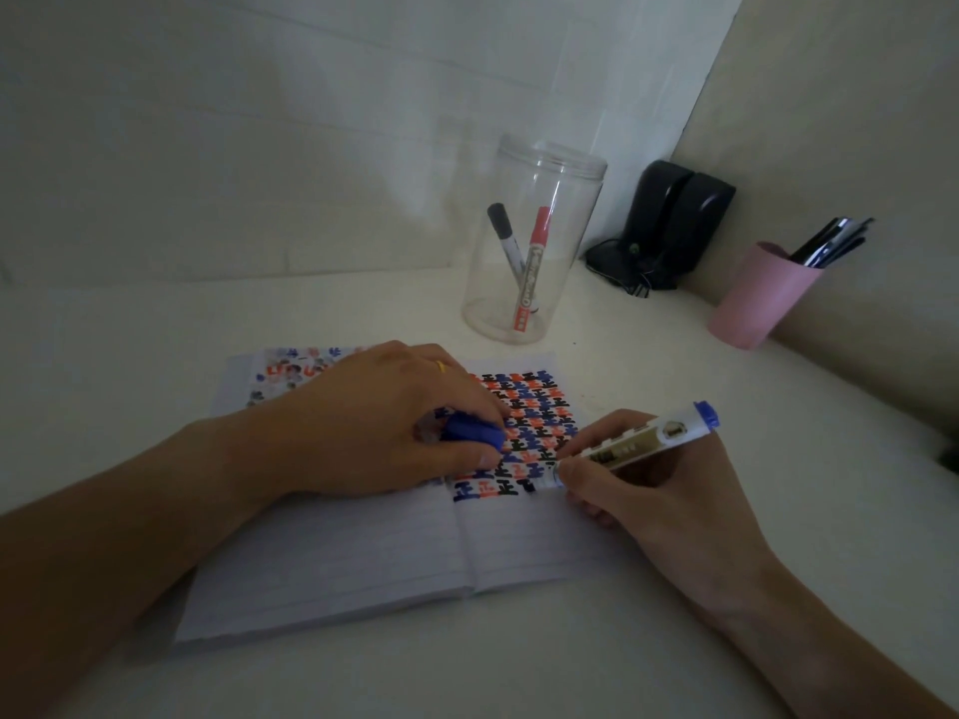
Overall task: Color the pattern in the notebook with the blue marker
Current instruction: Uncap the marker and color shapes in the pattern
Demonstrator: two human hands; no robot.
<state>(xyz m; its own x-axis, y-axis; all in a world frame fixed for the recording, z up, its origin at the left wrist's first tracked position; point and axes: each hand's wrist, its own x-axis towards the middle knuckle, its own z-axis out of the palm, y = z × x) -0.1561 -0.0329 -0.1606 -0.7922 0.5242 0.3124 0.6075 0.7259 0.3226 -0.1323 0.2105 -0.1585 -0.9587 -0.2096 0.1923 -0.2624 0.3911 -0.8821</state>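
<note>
An open lined notebook [363, 552] lies on the white desk. Its right page carries a pattern [539, 407] of small blocky shapes in blue, red and black. My right hand [654, 495] grips the blue marker [633, 443], whose tip rests on the bottom row of the pattern near the page's right side. My left hand [379, 422] presses on the notebook across the fold and holds the marker's blue cap [472, 430] in its fingers. A yellow ring shows on one left finger.
A clear plastic jar [534, 241] behind the notebook holds a black marker [506, 236] and a red marker [534, 267]. A black object [669, 225] sits in the corner. A pink cup [757, 298] with several pens stands at the right wall.
</note>
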